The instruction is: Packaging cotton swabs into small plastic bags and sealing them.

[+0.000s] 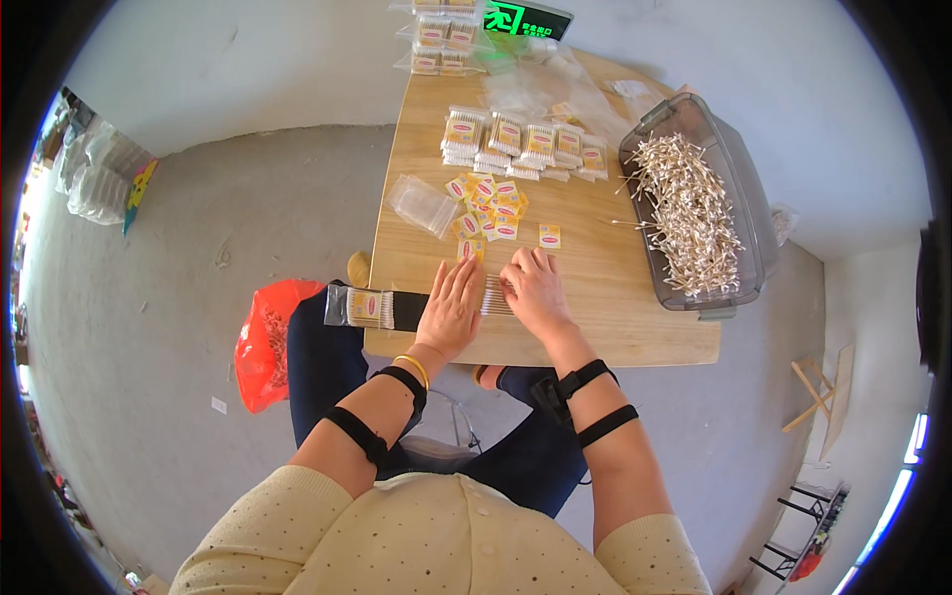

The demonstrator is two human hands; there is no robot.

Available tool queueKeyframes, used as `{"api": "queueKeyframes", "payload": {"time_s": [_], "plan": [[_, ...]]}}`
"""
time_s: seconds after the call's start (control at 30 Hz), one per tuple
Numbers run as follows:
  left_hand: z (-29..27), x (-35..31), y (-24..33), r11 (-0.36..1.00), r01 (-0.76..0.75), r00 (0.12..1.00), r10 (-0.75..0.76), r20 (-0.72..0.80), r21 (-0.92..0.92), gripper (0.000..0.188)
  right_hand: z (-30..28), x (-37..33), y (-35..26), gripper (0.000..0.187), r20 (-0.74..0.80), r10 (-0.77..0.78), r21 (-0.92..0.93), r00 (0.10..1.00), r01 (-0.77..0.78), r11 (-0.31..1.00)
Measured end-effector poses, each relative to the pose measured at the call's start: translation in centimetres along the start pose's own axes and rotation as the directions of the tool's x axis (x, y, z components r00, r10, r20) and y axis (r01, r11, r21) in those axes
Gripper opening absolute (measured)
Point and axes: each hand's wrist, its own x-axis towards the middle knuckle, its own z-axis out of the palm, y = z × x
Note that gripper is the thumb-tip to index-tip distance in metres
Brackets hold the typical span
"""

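A row of cotton swabs (493, 297) lies on the wooden table between my two hands. My left hand (451, 309) rests with fingers stretched out flat along the left side of the row. At the row's right side, my right hand (535, 293) has curled fingers pressed on the swabs; its fingertips are partly hidden. Just beyond the hands is a scattered heap of small yellow and white cards (486, 206), with a single card (549, 236) apart to the right. Left of my left hand, a filled clear packet of swabs (372, 308) lies by a black strip (408, 310).
A grey plastic bin (662, 283) heaped with loose cotton swabs (689, 218) stands at the table's right. Stacked swab packets (538, 144) and empty clear bags (423, 205) lie farther back. A red plastic bag (262, 347) is on the floor at left.
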Motion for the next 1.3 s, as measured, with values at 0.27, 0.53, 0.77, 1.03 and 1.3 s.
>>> {"api": "queueKeyframes", "payload": {"time_s": [0.27, 0.53, 0.77, 1.03, 1.3], "plan": [[-0.2, -0.1, -0.2, 1.0, 0.005, 1.0, -0.005, -0.012, -0.027, 0.074, -0.1, 0.3, 0.2, 0.008, 0.072, -0.081, -0.072, 0.994, 0.086, 0.994], [-4.0, -0.1, 1.3, 0.931, 0.108, 0.951, -0.199, -0.236, -0.349, 0.038, -3.3, 0.3, -1.9, 0.012, -0.04, -0.056, 0.037, 0.998, 0.058, 0.998], [-11.0, -2.5, 2.1, 0.844, -0.004, 0.968, -0.131, -0.213, -0.536, 0.017, -10.2, -0.9, -10.1, 0.02, -0.202, -0.082, 0.137, 0.976, 0.111, 0.984], [-18.2, -7.3, 4.3, 0.803, -0.086, 0.95, -0.112, -0.29, -0.59, 0.013, -13.5, -3.4, -16.2, 0.013, -0.178, 0.002, 0.382, 0.984, 0.067, 0.922], [-22.7, -10.7, 5.2, 0.798, -0.187, 0.926, -0.053, -0.375, -0.574, 0.016, -16.8, -4.7, -20.4, 0.006, 0.025, 0.111, 0.649, 0.994, -0.1, 0.754]]}}
